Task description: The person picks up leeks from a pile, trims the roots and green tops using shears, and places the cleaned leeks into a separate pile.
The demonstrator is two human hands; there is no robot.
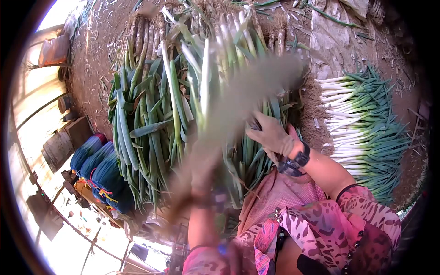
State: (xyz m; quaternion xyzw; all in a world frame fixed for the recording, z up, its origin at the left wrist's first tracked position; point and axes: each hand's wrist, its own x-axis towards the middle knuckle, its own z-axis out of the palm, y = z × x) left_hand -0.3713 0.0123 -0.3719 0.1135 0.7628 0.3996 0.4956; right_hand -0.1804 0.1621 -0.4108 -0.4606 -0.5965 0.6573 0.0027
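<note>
My right hand point(271, 136), in a tan work glove, is closed in front of my chest around a small dark object point(255, 124) that I cannot make out. My left hand point(201, 174) is smeared by motion, so its fingers are hidden. A wide grey-brown blur point(247, 96) runs slantwise from the left hand past the right. Behind both hands lies a thick pile of untrimmed long green onions point(147, 119), roots toward the far side and leaves toward me. A pink cloth point(261, 197) covers my lap.
On the right, cleaned green onions point(353, 119) lie in a neat row, white ends facing left. Bundled blue-green netting point(107, 172) stands at the left beside wooden boxes point(64, 146). Pale sheeting point(332, 39) and scraps cover the dirt floor at the far side.
</note>
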